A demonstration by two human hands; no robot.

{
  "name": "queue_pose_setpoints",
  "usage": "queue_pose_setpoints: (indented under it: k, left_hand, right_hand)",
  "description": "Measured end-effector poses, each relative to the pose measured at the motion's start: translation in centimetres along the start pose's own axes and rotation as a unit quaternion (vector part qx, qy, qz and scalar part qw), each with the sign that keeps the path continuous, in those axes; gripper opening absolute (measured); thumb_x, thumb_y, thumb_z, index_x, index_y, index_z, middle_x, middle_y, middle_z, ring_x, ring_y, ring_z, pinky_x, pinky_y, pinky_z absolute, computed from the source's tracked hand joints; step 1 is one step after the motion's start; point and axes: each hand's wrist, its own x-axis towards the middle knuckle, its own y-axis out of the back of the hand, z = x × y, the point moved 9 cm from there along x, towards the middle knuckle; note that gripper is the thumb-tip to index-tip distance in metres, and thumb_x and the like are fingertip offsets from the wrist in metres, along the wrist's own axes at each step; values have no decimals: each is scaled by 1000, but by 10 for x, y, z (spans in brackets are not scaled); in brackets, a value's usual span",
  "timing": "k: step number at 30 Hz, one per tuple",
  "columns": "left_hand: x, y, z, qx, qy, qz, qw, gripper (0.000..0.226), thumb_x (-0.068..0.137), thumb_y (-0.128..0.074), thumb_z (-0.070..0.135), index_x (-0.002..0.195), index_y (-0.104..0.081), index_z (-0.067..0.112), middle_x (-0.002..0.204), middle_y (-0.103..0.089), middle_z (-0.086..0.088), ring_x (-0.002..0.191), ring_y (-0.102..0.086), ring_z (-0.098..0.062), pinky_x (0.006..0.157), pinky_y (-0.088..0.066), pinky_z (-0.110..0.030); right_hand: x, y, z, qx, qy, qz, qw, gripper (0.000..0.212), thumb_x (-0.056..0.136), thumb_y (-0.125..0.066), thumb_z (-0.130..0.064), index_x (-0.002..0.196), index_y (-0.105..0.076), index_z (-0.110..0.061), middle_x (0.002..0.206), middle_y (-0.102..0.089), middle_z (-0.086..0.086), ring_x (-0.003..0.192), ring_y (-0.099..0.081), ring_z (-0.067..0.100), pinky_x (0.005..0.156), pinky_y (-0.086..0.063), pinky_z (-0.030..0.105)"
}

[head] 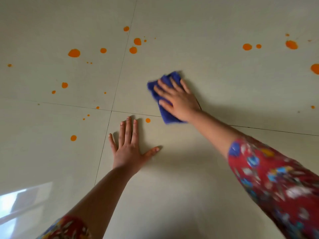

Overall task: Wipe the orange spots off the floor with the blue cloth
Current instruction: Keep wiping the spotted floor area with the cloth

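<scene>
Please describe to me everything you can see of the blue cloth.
The blue cloth is small, deep blue, soft and fuzzy-looking, seemingly folded into a rough rectangle. It lies flat on the pale tiled floor, its near end across a grout line. The right hand presses on it with straight, spread fingers and covers its middle. Its edges look slightly blurred.
</scene>
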Motion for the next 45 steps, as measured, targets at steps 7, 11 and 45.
queue_pose_setpoints:
  k: [7,11,45]
  left_hand:
    - [1,2,1,2,-5,1,1000,113,70,-27,90,149,21,25,154,31,9,142,29,-11,113,16,-51]
    - [0,1,1,-8,-7,0,1000,114,68,-25,91,149,20,25,155,28,10,143,26,-11,114,14,-52]
    - [-90,42,-153,-95,20,-66,993,99,70,-10,77,150,11,24,154,18,16,144,14,-5,116,1,-27]
  right_hand:
    - [28,14,115,38,-273,21,961,55,100,-25,-52,152,-23,-35,161,-15,-12,149,-11,22,119,-4,46]
    - [51,5,25,28,-113,-5,993,56,99,-21,-51,152,-22,-34,161,-18,-8,148,-15,26,117,-7,47]
    - [-32,-22,-110,-26,26,-168,985,69,88,-6,-68,149,12,-41,158,17,-14,150,4,25,118,1,49]
